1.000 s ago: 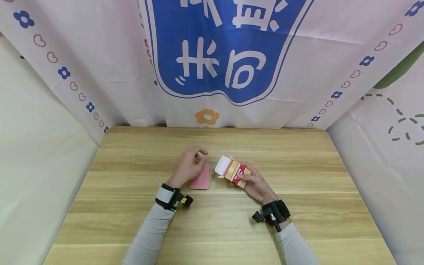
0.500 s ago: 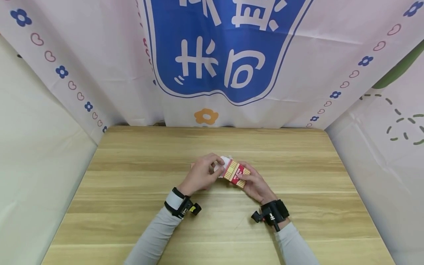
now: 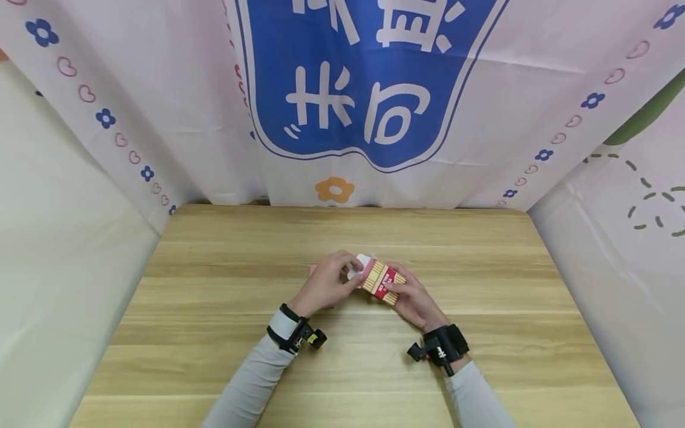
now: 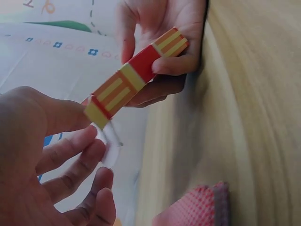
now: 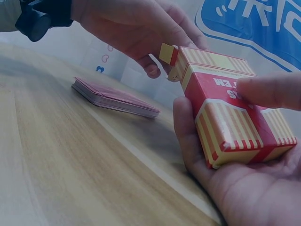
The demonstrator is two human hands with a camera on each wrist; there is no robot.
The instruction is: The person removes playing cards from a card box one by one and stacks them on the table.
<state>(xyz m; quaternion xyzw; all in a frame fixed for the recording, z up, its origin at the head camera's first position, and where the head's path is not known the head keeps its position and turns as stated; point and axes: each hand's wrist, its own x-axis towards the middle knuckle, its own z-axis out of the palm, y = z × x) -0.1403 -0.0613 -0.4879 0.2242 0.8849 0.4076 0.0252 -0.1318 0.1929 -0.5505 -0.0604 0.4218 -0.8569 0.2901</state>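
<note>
A playing-card box [image 3: 381, 282] with red and yellow stripes tilts above the table in my right hand [image 3: 416, 300], whose thumb lies across its front face. The box's end facing left is open, with a white lid flap [image 3: 365, 260] sticking out. At that end my left hand [image 3: 326, 285] pinches the flap area between thumb and forefinger; its other fingers bend loosely in the left wrist view. Beneath the left hand, a neat deck of cards [image 5: 115, 98] with pink-red patterned backs lies flat on the table. From the head, only a corner of it shows.
The wood-grain table [image 3: 214, 255] reaches back to a white curtain [image 3: 214, 148] with a blue printed panel. Pale cloth walls [image 3: 64, 238] stand at both sides. Each wrist wears a black strap with a small camera [image 3: 316, 339].
My left hand has moved right, from over the deck to the box's open end, and its fingers now touch the flap. The right hand and box have stayed nearly still.
</note>
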